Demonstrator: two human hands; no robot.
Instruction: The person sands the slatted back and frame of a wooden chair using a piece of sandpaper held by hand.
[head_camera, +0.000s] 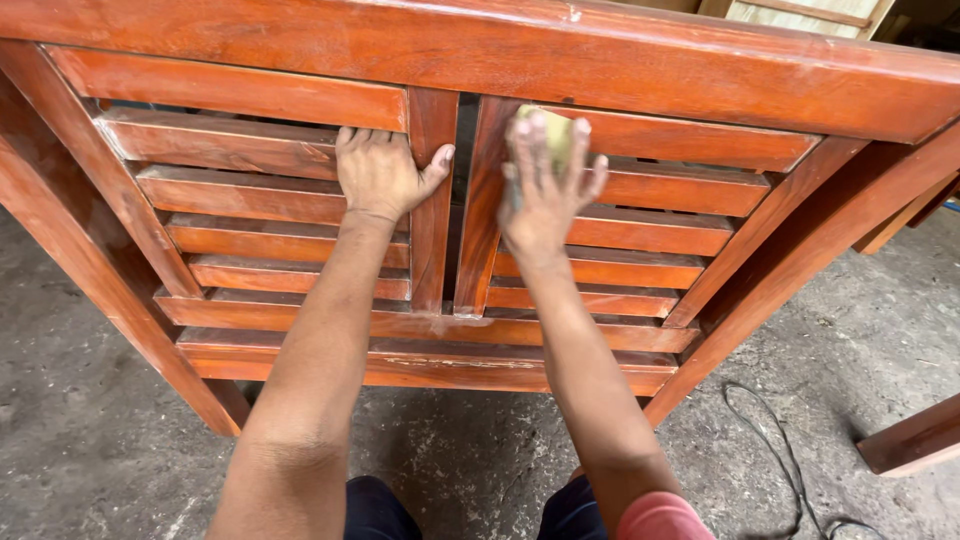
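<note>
Your left hand (380, 175) lies flat, fingers released, on the slatted wooden frame (430, 330); your right hand (540, 195), arm outstretched, presses a yellowish sanding pad (552, 135) against the upright.

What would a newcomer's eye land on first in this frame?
The big reddish-brown slatted wooden frame fills the upper picture. The left hand lies flat on its slats by the centre upright, while the right hand presses a yellowish pad against the wood. A black cable trails on the grey floor, lower right.
</note>
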